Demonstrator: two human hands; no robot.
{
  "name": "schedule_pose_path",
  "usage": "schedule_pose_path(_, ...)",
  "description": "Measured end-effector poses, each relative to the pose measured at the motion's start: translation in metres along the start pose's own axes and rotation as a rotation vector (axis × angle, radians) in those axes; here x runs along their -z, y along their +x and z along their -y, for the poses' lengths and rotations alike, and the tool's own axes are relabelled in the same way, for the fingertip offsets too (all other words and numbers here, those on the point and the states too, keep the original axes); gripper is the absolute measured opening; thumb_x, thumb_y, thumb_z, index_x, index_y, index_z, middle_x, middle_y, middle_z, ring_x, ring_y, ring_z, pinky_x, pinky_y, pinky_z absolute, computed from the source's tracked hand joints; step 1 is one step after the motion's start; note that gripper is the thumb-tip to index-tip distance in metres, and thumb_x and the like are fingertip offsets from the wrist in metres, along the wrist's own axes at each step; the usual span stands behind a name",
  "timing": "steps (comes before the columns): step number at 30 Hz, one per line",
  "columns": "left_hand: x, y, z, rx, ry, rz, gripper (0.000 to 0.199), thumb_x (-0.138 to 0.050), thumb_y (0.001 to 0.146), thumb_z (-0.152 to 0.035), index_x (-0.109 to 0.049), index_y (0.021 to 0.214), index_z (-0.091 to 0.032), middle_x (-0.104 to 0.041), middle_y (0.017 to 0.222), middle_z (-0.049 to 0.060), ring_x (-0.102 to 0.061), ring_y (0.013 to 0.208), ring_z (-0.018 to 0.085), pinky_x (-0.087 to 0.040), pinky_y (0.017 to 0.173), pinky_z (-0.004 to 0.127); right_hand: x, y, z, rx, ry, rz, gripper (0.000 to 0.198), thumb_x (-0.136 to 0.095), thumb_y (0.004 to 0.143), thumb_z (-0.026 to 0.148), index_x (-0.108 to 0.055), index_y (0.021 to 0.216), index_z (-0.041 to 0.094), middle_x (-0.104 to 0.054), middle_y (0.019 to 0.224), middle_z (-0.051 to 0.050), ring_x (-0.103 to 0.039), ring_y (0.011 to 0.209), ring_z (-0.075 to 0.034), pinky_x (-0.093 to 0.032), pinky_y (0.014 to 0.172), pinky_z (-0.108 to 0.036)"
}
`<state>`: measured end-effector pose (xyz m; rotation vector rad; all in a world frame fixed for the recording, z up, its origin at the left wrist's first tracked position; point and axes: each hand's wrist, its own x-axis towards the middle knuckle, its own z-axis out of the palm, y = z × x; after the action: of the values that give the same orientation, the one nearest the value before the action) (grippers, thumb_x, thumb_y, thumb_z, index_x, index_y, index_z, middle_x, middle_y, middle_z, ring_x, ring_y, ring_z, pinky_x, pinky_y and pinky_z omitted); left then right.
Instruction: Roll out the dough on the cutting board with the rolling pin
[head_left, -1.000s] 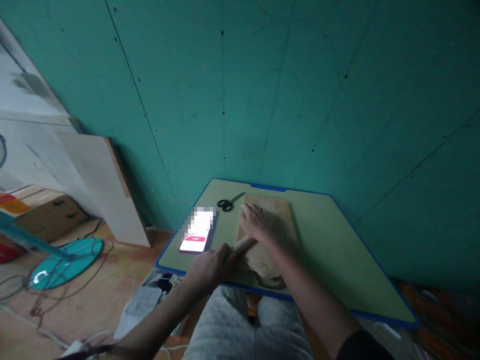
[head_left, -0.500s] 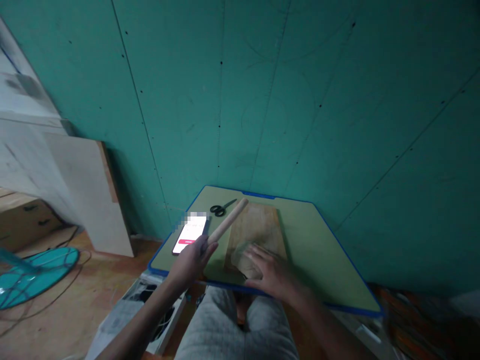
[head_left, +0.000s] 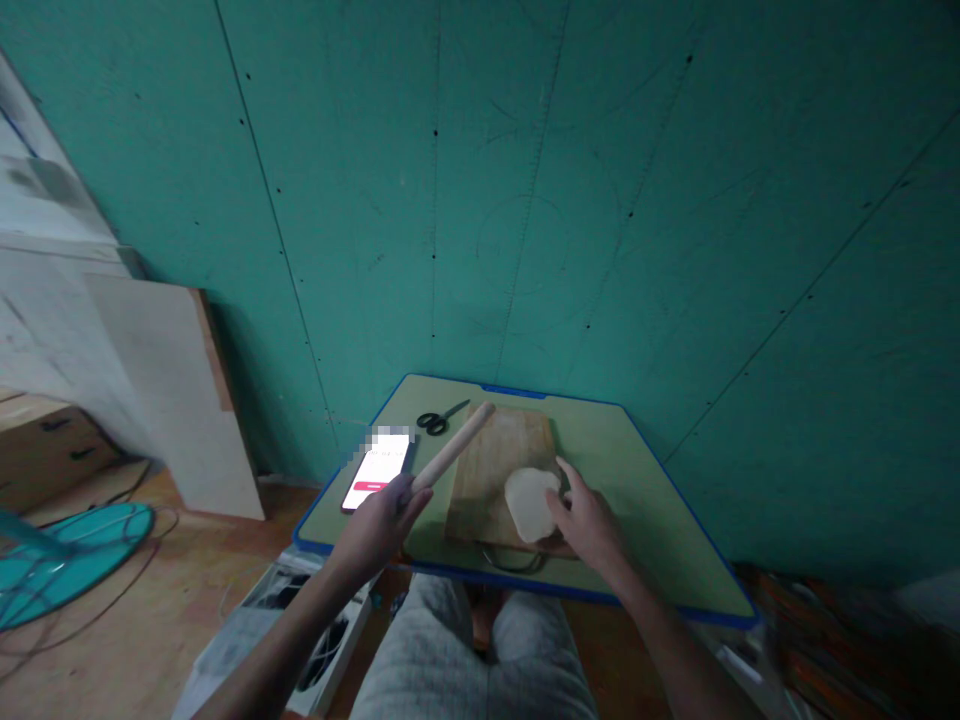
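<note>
A flat, roughly round piece of dough (head_left: 529, 507) lies on the front right of a wooden cutting board (head_left: 484, 465). My right hand (head_left: 592, 520) is at the dough's right edge, its thumb over the rim and its fingers curled beside it, seemingly gripping that edge. My left hand (head_left: 386, 520) is wrapped around the near end of a wooden rolling pin (head_left: 454, 447). The pin slants up and away, its far end above the board's left side. A lit phone (head_left: 379, 468) lies just beyond my left hand, partly covered by it.
Black-handled scissors (head_left: 435, 423) lie left of the board's far end on a blue-edged table (head_left: 637, 490). The board's metal handle (head_left: 514, 562) reaches the table's front edge. A green wall (head_left: 510, 200) rises behind. At left stand a pale panel (head_left: 176, 390) and a teal round base (head_left: 82, 560).
My right hand has shifted right, from lying over the dough to its right edge. The dough now sits farther right on the board. The left hand keeps the rolling pin nearly still.
</note>
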<state>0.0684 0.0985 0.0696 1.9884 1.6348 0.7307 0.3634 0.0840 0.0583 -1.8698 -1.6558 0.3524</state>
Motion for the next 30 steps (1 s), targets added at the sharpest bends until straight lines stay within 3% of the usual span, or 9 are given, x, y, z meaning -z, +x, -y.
schedule_pose_path(3,-0.002,-0.001,-0.001,0.021,0.003,0.021,0.033,-0.039,0.086,-0.052,-0.05,0.079,-0.021,-0.055,0.061,-0.002,-0.052,0.056,0.015,-0.03,0.052,0.024,0.006,-0.006,-0.006,0.078,-0.169,-0.07,0.059,-0.046,0.088,0.036,-0.04,0.143,0.015,-0.07,0.081,-0.007,-0.067,0.076,-0.022,-0.05,0.071,-0.033)
schedule_pose_path(5,-0.005,-0.002,-0.004,0.027,0.008,0.056,0.032,-0.04,0.088,-0.049,-0.053,0.084,-0.02,-0.058,0.064,-0.001,-0.054,0.058,0.016,-0.031,0.053,0.024,0.0,-0.007,-0.009,0.221,-0.175,-0.068,0.056,-0.044,0.089,0.036,-0.043,0.141,0.016,-0.068,0.108,-0.012,-0.064,0.1,-0.024,-0.05,0.085,-0.036)
schedule_pose_path(8,-0.009,-0.004,-0.009,0.015,0.041,0.124,0.029,-0.041,0.09,-0.045,-0.055,0.091,-0.02,-0.061,0.069,0.001,-0.057,0.062,0.016,-0.031,0.054,0.024,-0.023,-0.01,-0.012,0.357,-0.225,0.013,0.05,-0.042,0.091,0.036,-0.049,0.136,0.016,-0.052,0.138,-0.015,-0.048,0.127,-0.025,-0.043,0.102,-0.038)
schedule_pose_path(12,-0.013,-0.005,-0.015,0.005,0.073,0.172,0.026,-0.041,0.091,-0.043,-0.054,0.092,-0.02,-0.061,0.071,0.002,-0.058,0.064,0.016,-0.031,0.056,0.024,-0.053,-0.017,-0.002,0.303,-0.339,-0.048,0.049,-0.038,0.094,0.037,-0.05,0.137,0.016,-0.052,0.138,-0.015,-0.043,0.131,-0.028,-0.038,0.107,-0.042)
schedule_pose_path(15,-0.015,-0.006,-0.016,0.025,0.089,0.181,0.025,-0.042,0.091,-0.042,-0.053,0.092,-0.02,-0.062,0.071,0.002,-0.057,0.063,0.017,-0.031,0.056,0.024,-0.058,-0.022,0.013,0.306,-0.373,-0.076,0.052,-0.037,0.095,0.04,-0.048,0.138,0.013,-0.049,0.14,-0.017,-0.041,0.132,-0.029,-0.038,0.107,-0.044)
schedule_pose_path(18,-0.015,-0.008,-0.016,0.019,0.092,0.18,0.024,-0.042,0.091,-0.042,-0.053,0.092,-0.02,-0.062,0.071,0.002,-0.058,0.063,0.016,-0.03,0.056,0.024,-0.055,-0.024,0.023,0.397,-0.365,-0.043,0.05,-0.036,0.096,0.04,-0.051,0.135,0.012,-0.043,0.146,-0.017,-0.036,0.136,-0.03,-0.034,0.11,-0.047)
schedule_pose_path(22,-0.011,-0.01,-0.014,0.012,0.087,0.165,0.025,-0.042,0.091,-0.041,-0.054,0.093,-0.02,-0.063,0.073,0.002,-0.058,0.065,0.016,-0.031,0.057,0.024,-0.045,-0.025,0.029,0.517,-0.318,0.031,0.049,-0.041,0.095,0.036,-0.048,0.138,0.014,-0.047,0.144,-0.014,-0.036,0.137,-0.027,-0.024,0.115,-0.05)
schedule_pose_path(26,-0.009,-0.01,-0.013,0.027,0.087,0.17,0.026,-0.04,0.091,-0.042,-0.053,0.09,-0.02,-0.062,0.07,0.002,-0.057,0.062,0.016,-0.031,0.055,0.024,-0.033,-0.023,0.035,0.479,-0.286,0.14,0.071,-0.064,0.078,0.052,-0.049,0.137,0.016,-0.053,0.137,-0.015,-0.045,0.128,-0.03,-0.035,0.108,-0.047)
schedule_pose_path(30,-0.013,-0.01,-0.013,0.005,0.067,0.187,0.026,-0.04,0.091,-0.044,-0.053,0.09,-0.021,-0.063,0.071,0.002,-0.058,0.063,0.016,-0.031,0.055,0.024,-0.021,-0.017,0.033,0.489,-0.254,0.259,0.083,-0.072,0.068,0.054,-0.047,0.139,0.019,-0.048,0.142,-0.014,-0.042,0.131,-0.03,-0.036,0.108,-0.046)
